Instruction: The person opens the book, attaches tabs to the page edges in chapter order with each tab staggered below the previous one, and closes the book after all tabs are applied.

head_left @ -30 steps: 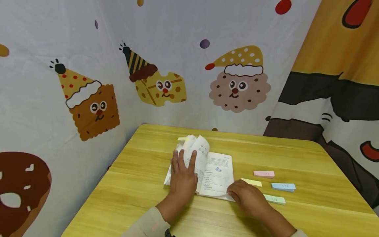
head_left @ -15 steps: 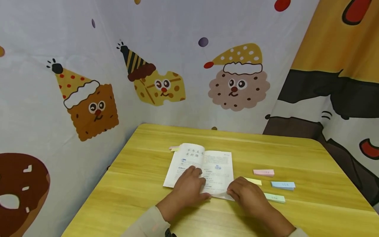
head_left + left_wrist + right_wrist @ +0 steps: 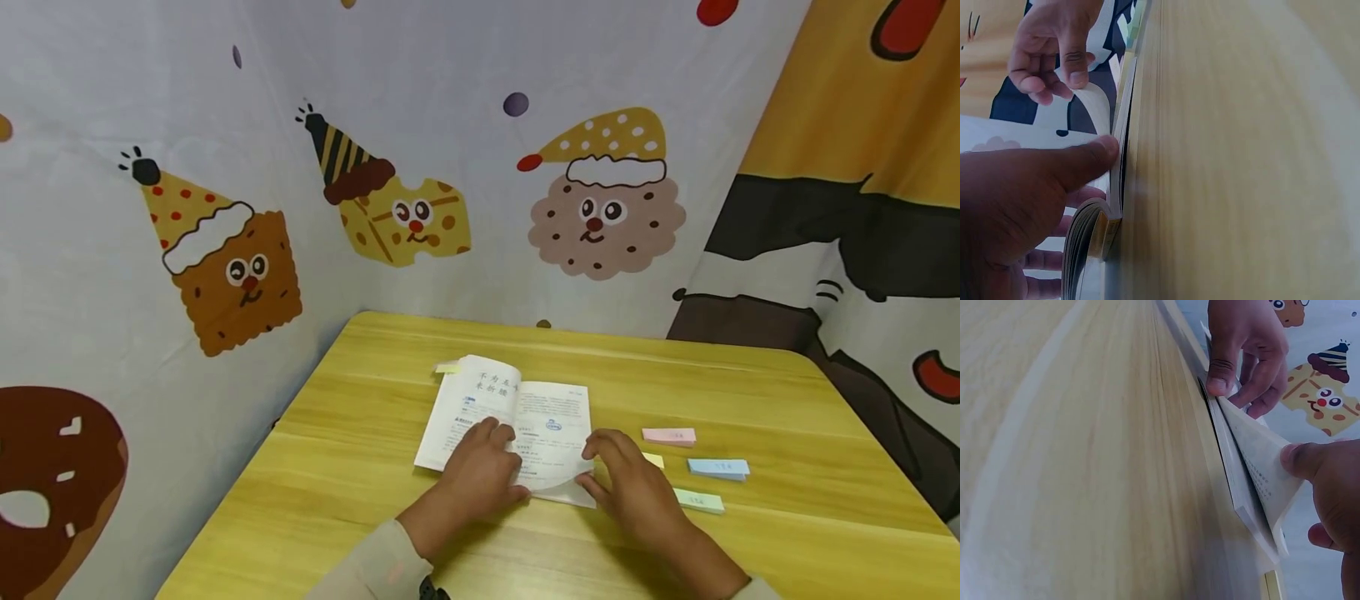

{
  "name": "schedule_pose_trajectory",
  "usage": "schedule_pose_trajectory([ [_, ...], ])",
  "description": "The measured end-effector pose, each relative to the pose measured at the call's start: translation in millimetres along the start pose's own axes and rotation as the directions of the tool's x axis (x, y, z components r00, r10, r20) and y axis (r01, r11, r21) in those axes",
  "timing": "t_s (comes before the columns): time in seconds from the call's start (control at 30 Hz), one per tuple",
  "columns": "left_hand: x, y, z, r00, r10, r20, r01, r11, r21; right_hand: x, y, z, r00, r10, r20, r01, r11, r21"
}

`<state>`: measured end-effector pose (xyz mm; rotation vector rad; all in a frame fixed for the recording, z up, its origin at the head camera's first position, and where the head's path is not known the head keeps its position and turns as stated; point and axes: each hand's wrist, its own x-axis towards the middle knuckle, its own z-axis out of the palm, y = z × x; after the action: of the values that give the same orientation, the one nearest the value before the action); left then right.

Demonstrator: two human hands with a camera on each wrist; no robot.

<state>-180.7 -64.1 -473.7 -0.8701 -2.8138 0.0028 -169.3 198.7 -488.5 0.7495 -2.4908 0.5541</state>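
Observation:
An open paperback book [image 3: 551,404] with printed pages and small blue pictures lies on the wooden table. My left hand [image 3: 477,471] rests across its lower middle, fingers on the left page and thumb near the bottom edge by the gutter. At the lower right corner my right hand [image 3: 636,485] pinches a page [image 3: 1266,459] between thumb and fingers; this page curls up off those beneath it. In the left wrist view, the right hand's thumb [image 3: 1075,65] sits on the raised page edge. Yellow sticky tabs [image 3: 447,367] poke out at the book's upper left.
Right of the book lie pink [image 3: 669,436], blue [image 3: 717,468] and green [image 3: 699,501] sticky-note strips. A yellow strip [image 3: 654,460] is partly hidden behind the right hand. Behind the table [image 3: 315,500] hangs a cloth [image 3: 480,300] printed with cartoon snacks.
The left hand has turned pages over to the left and come down onto the book. The right hand's fingers have spread and lifted the corner of the right page.

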Motion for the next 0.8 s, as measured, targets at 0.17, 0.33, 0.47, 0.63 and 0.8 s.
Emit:
schedule_pose_trajectory([
  [0.17, 0.4, -1.8, -0.3, 1.0, 0.006, 0.009, -0.006, 1.0, -0.006, -0.5, 0.0, -0.8, 1.0, 0.018, 0.021, -0.018, 1.0, 0.001],
  [0.33, 1.4, -4.6, 0.4, 1.0, 0.004, -0.014, -0.005, 1.0, -0.027, -2.5, 2.6, -0.5, 1.0, -0.02, 0.011, 0.02, 1.0, -0.004],
  [0.47, 1.8, -2.8, 1.4, 0.997, -0.056, -0.05, 0.054, 0.997, -0.053, -3.6, 6.6, 2.3, 0.993, -0.112, 0.028, 0.112, 0.994, 0.001],
  [0.63, 1.8, 0.9, 2.7, 0.95, -0.285, -0.131, 0.246, 0.936, -0.254, -3.5, 5.4, 5.1, 0.986, -0.134, 0.095, 0.137, 0.99, -0.025],
  [0.8, 2.0, -3.0, 4.4, 0.852, -0.41, -0.327, 0.353, 0.909, -0.22, -6.5, 5.8, 5.2, 0.984, -0.105, 0.146, 0.117, 0.99, -0.076],
])
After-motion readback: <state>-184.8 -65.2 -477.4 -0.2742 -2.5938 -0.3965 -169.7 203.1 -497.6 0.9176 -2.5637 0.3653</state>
